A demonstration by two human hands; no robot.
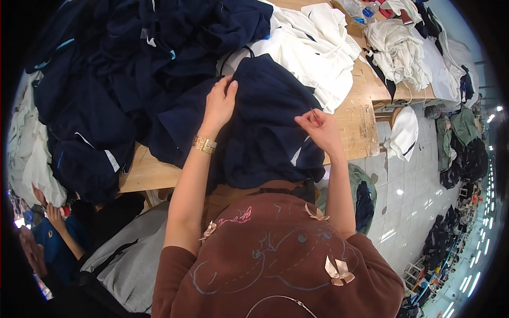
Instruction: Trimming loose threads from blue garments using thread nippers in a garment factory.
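Note:
A dark navy garment (265, 122) lies spread on the wooden table (355, 124) right in front of me. My left hand (220, 103) rests flat on its upper left part, fingers together, a gold bracelet on the wrist. My right hand (318, 127) sits at the garment's right edge with thumb and fingers pinched around a small thin metal tool (314, 114), possibly a thread snipper. I cannot tell exactly what it is.
A big heap of navy garments (122, 69) fills the table's left and back. White garments (313, 47) lie behind, and more white cloth (397, 50) at the far right. Another person's hands (45, 204) are at the lower left. Tiled floor (408, 191) with clothing piles runs along the right.

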